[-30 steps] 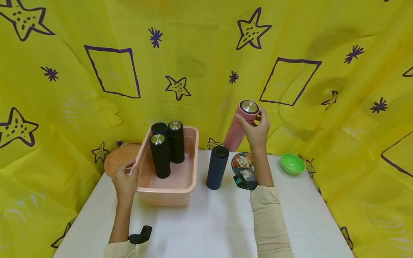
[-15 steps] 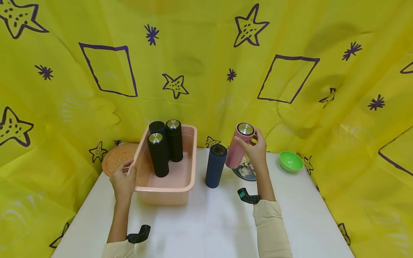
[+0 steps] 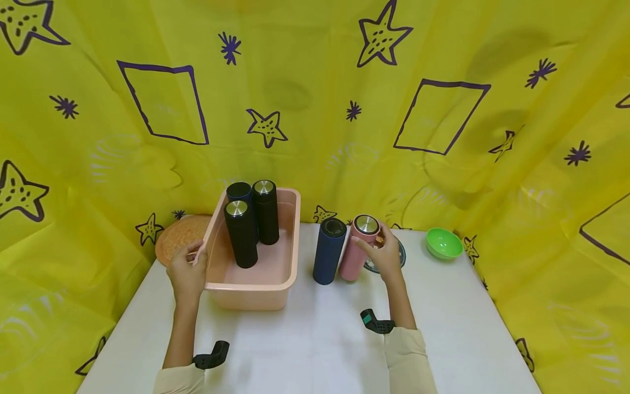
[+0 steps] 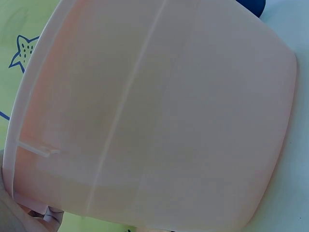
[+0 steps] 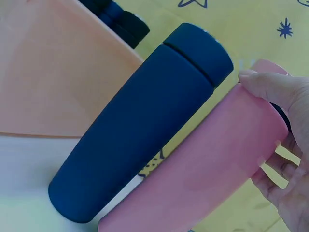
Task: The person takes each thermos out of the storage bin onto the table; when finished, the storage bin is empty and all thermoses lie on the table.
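Head view: the left hand (image 3: 188,276) grips the side rim of the peach tub (image 3: 252,287), fingers curled over it. Three dark bottles (image 3: 241,241) stand inside the tub, to the right of that hand. The right hand (image 3: 386,256) holds the pink bottle (image 3: 353,257) near its top, thumb on one side and fingers behind. The blue bottle (image 3: 328,253) stands between the hands, just left of the pink one. A patterned plate (image 3: 401,255) lies partly behind the right hand; a green bowl (image 3: 444,244) sits farther right.

Left wrist view: the tub's outer wall fills most of the field. Only part of the left hand shows, at the rim. Judged risk: a pull on that rim could shift the tub and topple its bottles.

Right wrist view: a narrow gap separates the pink and blue bottles. The pink bottle's base runs out of frame, so table contact cannot be confirmed. Judged risk: a leftward swing could knock the blue bottle over; early release while tilted could drop the pink one.
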{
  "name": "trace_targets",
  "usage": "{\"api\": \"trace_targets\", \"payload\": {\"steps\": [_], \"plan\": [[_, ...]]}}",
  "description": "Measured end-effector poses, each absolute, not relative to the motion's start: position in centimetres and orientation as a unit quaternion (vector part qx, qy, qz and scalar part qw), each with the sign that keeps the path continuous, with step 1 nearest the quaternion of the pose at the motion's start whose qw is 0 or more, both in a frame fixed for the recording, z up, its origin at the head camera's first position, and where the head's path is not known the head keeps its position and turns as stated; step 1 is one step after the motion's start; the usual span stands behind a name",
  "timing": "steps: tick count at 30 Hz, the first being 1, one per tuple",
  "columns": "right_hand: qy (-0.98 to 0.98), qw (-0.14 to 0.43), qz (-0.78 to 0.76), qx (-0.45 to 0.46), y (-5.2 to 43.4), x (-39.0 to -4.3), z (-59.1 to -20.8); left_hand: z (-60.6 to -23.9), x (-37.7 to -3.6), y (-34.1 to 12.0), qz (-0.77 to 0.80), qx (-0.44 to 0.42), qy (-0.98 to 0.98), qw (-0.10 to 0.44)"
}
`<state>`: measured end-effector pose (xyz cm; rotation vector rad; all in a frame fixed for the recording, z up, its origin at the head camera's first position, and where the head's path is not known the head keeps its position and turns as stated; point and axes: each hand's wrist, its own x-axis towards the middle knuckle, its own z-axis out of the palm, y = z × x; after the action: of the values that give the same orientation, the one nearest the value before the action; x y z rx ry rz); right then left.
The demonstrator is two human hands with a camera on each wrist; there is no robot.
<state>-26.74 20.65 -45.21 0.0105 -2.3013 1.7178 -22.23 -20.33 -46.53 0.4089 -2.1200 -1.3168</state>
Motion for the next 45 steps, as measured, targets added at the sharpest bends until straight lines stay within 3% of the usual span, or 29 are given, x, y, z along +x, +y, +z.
{"api": "trace_targets", "payload": {"steps": [21, 31, 38, 45], "plan": [[-0.792, 0.081, 0.605, 0.013, 20.3, -26.2, -47.1, -47.0, -21.9, -20.4, -0.490, 0.168, -0.804, 0.291], [-0.802, 0.076, 0.592, 0.023, 19.1, -24.2, -43.6, -46.8, -22.0, -20.5, -0.489, 0.163, -0.806, 0.291], [-0.800, 0.092, 0.592, 0.029, 20.5, -26.0, -46.6, -46.6, -22.1, -20.1, -0.493, 0.157, -0.805, 0.291], [-0.806, 0.096, 0.582, 0.047, 20.6, -26.5, -46.8, -46.6, -22.3, -20.1, -0.492, 0.156, -0.804, 0.297]]}}
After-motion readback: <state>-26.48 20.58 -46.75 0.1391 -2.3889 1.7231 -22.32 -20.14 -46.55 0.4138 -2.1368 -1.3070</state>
